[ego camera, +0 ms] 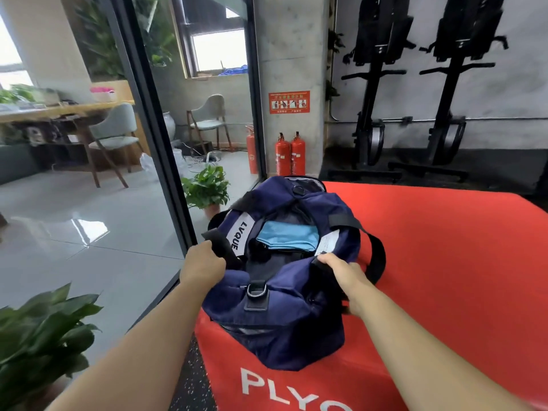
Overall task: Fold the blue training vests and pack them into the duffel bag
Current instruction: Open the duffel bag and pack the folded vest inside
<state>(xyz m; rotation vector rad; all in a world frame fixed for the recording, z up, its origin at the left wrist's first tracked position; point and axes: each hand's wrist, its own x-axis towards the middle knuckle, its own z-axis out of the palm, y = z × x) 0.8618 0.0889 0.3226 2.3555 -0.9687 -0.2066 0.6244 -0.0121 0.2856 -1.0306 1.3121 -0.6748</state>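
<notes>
Two hands hold the navy duffel bag (284,318) open at its mouth. The left hand (203,266), fingers curled, grips a black strap (218,243) on the bag's left side. The right hand (345,274) pinches the bag's right rim. A folded blue vest (286,237) lies inside the bag. The bag rests on a red pad (444,262); two fire extinguishers (290,155) stand beyond the bag.

In my duffel bag (278,321) only part of a folded blue vest (286,237) shows, my left hand (203,266) hides its fingertips around a strap (218,243), and the red mat (444,262) has lettering (293,393) cut off at the bottom edge.
</notes>
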